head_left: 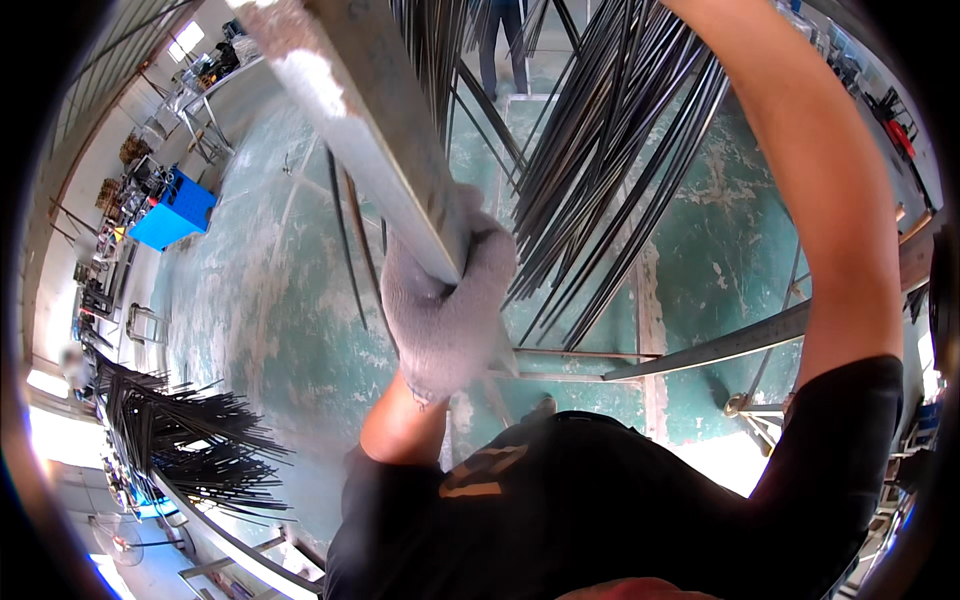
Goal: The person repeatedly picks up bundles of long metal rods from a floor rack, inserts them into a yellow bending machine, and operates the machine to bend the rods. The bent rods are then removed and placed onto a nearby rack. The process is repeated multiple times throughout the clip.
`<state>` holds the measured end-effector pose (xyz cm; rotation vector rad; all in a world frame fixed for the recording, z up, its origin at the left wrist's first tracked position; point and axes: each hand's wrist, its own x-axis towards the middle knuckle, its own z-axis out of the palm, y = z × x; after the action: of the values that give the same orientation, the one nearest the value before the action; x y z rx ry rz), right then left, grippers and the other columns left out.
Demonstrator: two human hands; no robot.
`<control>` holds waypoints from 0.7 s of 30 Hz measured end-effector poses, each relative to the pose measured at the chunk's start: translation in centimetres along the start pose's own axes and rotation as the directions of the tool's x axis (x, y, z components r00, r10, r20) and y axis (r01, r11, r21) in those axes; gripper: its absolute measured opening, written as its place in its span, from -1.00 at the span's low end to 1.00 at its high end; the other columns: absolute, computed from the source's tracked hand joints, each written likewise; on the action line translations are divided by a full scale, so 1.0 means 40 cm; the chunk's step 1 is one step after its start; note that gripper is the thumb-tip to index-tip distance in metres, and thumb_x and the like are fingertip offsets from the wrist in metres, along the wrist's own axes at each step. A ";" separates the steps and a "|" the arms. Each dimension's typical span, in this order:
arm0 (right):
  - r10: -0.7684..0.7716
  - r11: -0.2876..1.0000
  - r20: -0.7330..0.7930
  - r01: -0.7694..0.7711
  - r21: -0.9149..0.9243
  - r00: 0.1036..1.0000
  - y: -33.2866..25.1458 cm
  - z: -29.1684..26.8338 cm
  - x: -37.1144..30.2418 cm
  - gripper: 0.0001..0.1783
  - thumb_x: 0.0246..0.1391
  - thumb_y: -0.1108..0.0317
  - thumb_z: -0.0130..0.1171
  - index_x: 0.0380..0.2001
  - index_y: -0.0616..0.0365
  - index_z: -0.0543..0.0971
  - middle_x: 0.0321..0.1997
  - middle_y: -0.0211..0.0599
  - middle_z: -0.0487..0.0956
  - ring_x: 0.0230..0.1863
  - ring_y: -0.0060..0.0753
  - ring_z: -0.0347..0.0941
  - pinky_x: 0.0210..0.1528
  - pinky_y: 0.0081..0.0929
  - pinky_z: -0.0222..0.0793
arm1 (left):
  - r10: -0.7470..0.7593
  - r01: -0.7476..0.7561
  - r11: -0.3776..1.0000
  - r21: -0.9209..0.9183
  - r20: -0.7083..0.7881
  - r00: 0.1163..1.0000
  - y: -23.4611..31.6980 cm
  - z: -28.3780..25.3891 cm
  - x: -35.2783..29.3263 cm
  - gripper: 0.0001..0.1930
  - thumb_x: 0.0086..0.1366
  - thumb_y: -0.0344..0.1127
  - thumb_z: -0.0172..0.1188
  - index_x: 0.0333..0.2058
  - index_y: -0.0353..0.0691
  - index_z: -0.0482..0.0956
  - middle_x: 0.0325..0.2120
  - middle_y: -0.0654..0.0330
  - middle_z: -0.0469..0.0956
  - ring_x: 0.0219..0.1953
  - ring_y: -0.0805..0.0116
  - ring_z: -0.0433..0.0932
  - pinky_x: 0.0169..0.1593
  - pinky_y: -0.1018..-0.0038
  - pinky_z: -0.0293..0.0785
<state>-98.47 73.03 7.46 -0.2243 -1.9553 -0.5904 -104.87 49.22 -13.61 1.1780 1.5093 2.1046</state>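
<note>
My left hand [450, 310], in a pale grey knitted glove, is closed around the near end of a square metal bar [385, 140]. The bar slants up and to the left, out of the top of the view, with worn white patches on its side. Beyond the glove, to the right, hangs a large bundle of long thin dark rods [610, 150]. My bare right forearm [820, 170] reaches up past these rods, and its hand lies outside the picture.
Another bundle of dark rods [190, 435] lies at the left. A blue crate [175, 210] stands farther back there. A metal rail [720, 345] curves along the right, above the worn green floor [270, 240]. A person's legs [503, 45] show at the far top.
</note>
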 end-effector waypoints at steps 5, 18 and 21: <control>0.010 0.981 0.049 -0.019 0.192 0.999 0.092 0.130 -0.001 -0.52 0.26 0.31 0.10 0.25 -0.18 0.48 0.00 -0.01 0.66 0.04 0.08 0.61 0.06 -0.06 0.52 | -0.034 0.035 0.998 -0.058 0.016 0.999 0.000 0.005 0.001 -0.71 0.18 -0.68 0.17 -0.09 -0.37 0.51 -0.36 0.28 0.50 -0.41 0.60 0.44 -0.34 0.62 0.41; 0.335 0.931 0.169 -0.299 -0.207 0.927 0.256 0.444 0.028 -0.59 0.33 0.28 -0.06 0.20 -0.19 0.48 0.07 -0.09 0.64 0.07 0.03 0.60 0.12 -0.01 0.45 | 0.045 -0.050 0.997 0.060 0.088 0.995 -0.026 -0.028 -0.002 -0.62 0.14 -0.75 0.14 -0.06 -0.36 0.42 -0.41 0.12 0.56 -0.45 0.39 0.54 -0.34 0.47 0.51; 0.479 0.841 0.310 -0.328 -0.430 0.821 0.264 0.466 0.056 -0.58 0.31 0.30 -0.06 0.21 -0.14 0.48 0.03 -0.12 0.65 0.07 0.04 0.61 0.11 0.06 0.44 | 0.131 -0.143 0.982 0.124 0.104 0.986 -0.046 -0.034 -0.001 -0.55 0.12 -0.77 0.13 0.00 -0.36 0.37 -0.43 0.07 0.58 -0.48 0.36 0.56 -0.36 0.43 0.54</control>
<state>-110.03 91.16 6.22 -1.0557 -2.0844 -0.6411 -106.29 49.06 -15.41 1.4471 1.5850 2.0270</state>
